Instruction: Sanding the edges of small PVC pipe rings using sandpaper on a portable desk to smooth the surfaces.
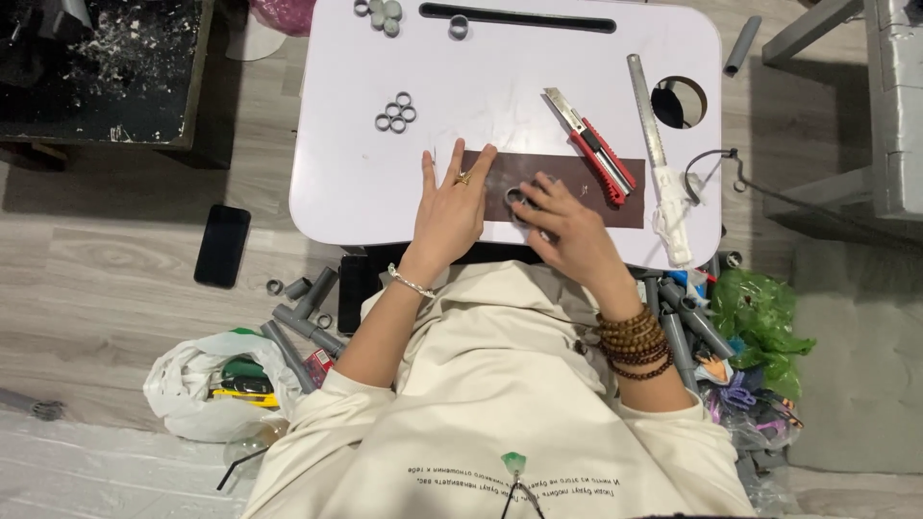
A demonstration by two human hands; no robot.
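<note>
My left hand [450, 207] lies flat with fingers spread on the left end of a dark brown strip [615, 197] that runs along the near edge of a small white table [346, 183]. My right hand [569, 226] pinches a small grey ring [516, 198] and presses it onto the strip. A ring is on a left finger, a thin bracelet on the left wrist, and wooden bead bracelets on the right wrist.
On the table lie a red utility knife [596, 149], a metal ruler [647, 111], a cluster of grey rings [395, 112], more rings [381, 13] at the far edge and a white glue gun [673, 216]. Grey pipe pieces [300, 327], a phone [222, 245] and bags lie on the floor.
</note>
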